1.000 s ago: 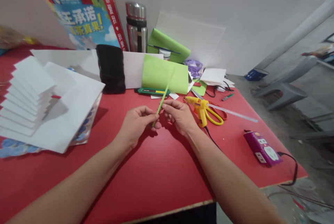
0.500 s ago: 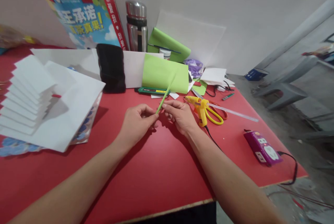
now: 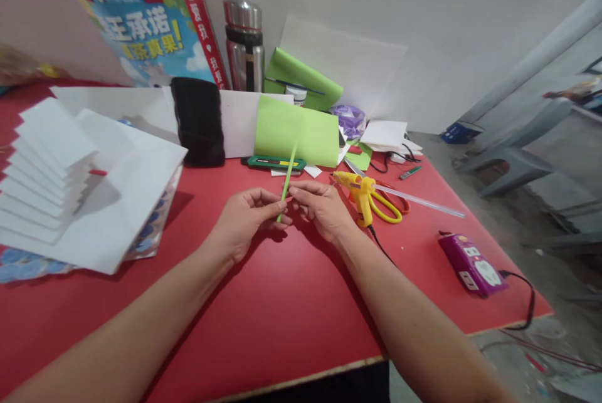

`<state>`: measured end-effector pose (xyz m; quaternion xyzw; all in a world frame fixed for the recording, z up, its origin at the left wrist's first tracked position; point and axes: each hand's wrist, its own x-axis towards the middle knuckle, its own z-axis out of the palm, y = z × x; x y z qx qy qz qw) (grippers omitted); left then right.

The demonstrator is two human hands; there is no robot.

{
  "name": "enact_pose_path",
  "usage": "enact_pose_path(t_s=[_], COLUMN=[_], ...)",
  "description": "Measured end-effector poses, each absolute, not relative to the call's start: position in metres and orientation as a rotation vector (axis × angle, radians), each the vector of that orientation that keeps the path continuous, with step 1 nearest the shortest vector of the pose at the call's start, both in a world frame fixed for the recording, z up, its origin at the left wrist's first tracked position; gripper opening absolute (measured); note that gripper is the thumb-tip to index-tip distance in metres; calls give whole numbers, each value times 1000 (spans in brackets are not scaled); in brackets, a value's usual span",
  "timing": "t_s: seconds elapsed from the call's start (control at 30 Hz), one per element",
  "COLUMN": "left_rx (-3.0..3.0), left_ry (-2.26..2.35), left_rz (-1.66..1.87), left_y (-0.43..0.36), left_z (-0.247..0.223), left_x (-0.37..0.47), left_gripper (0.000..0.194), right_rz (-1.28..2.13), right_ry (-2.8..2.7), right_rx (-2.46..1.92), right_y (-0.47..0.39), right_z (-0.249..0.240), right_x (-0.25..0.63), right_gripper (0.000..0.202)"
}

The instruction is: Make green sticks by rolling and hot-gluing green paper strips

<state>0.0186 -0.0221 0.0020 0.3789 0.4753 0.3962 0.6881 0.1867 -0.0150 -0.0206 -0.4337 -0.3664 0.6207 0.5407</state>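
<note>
The blue poster (image 3: 141,33) reads "王承诺" and "茶真果!" in white and yellow.

Craft workshop, glue gun (image 3: 360,193), scissors (image 3: 383,202), paper stacks (image 3: 51,165)

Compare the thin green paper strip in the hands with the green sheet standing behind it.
The green strip is narrow and stick-like; the green sheet is broad and rectangular. The strip is pinched between the left hand and the right hand, above the red table; the sheet is untouched, propped at the back among white paper. Both are the same light green.
</note>
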Motion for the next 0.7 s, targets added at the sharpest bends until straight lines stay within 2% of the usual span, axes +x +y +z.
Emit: enact_pose_path(t_s=[0.7], left_rx=[846], left_ry=[1034], left_rz=[880], left_y=[-22], left_z=[1], left_x=[17], left_gripper=[25], right_rz=[1509], right_ry=[-890], right_rx=[-1019], right_y=[-15], right_z=[-25], right_x=[188], right_gripper=[25])
